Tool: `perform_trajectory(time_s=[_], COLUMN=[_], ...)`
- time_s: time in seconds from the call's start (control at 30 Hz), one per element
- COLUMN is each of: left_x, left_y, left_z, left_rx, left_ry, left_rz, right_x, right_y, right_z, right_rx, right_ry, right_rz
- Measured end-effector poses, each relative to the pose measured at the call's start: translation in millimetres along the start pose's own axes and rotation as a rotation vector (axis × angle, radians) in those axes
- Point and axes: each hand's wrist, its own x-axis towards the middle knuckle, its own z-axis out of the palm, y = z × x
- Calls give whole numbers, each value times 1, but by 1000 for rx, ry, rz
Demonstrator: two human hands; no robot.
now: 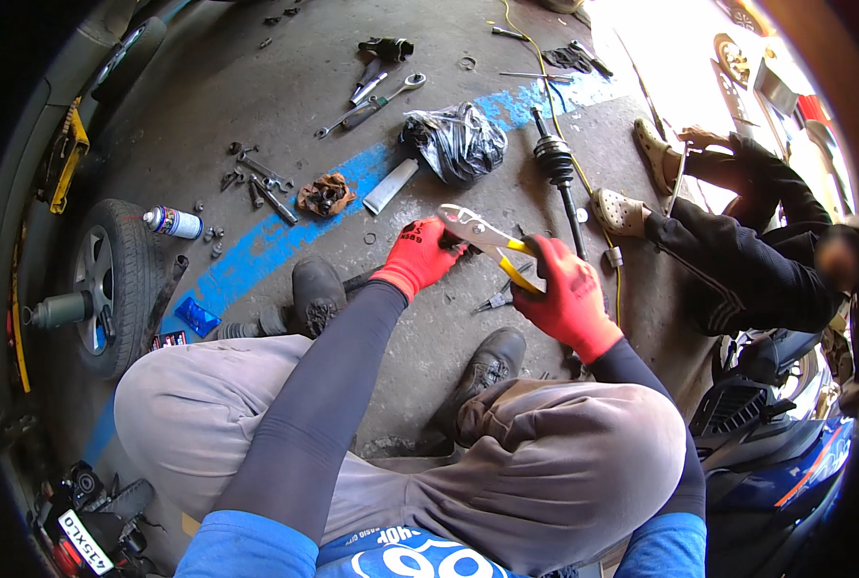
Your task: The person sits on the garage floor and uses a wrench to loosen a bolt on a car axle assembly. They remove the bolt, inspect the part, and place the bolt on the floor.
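My right hand [571, 294], in a red glove, is closed around the yellow-handled slip-joint pliers [487, 235], one handle standing apart from the other. Their metal head points left, above the fingers of my left hand [416, 258]. That hand, also red-gloved, is closed, with a small dark piece at its fingertips that I cannot make out. Behind my left forearm lies a dark shaft with a ribbed boot [256, 324], partly hidden. On the floor between my boots and right hand is another pointed tool [494, 302], partly covered by the glove.
An axle shaft [557, 166] lies ahead to the right, near a yellow cord [584, 178]. Around the floor are a black plastic bag [456, 143], a grey tube [391, 186], a ratchet [391, 96], a spray can [173, 223] and a wheel [112, 289]. Another person [738, 231] sits at right.
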Motion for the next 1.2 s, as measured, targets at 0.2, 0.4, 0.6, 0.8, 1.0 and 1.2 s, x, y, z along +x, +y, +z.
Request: perform_trajectory(time_s=[0.2, 0.4, 0.6, 0.8, 1.0, 1.2], left_x=[-1, -16, -53, -30, -19, -16], left_y=[7, -9, -15, 0, 12, 9], left_z=[-1, 13, 40, 27, 16, 24], left_rx=[-24, -46, 111, 32, 67, 63], left_ry=[29, 78, 71, 95, 50, 108], left_rz=[-21, 54, 142, 56, 9, 50], right_x=[-12, -54, -97, -96, -57, -54], right_y=[5, 27, 31, 28, 16, 8], right_z=[6, 20, 30, 26, 22, -1], right_rx=[95, 232, 204, 22, 90, 147], right_ry=[292, -101, 184, -21, 79, 385], right_rz=[-186, 334, 275, 104, -44, -49])
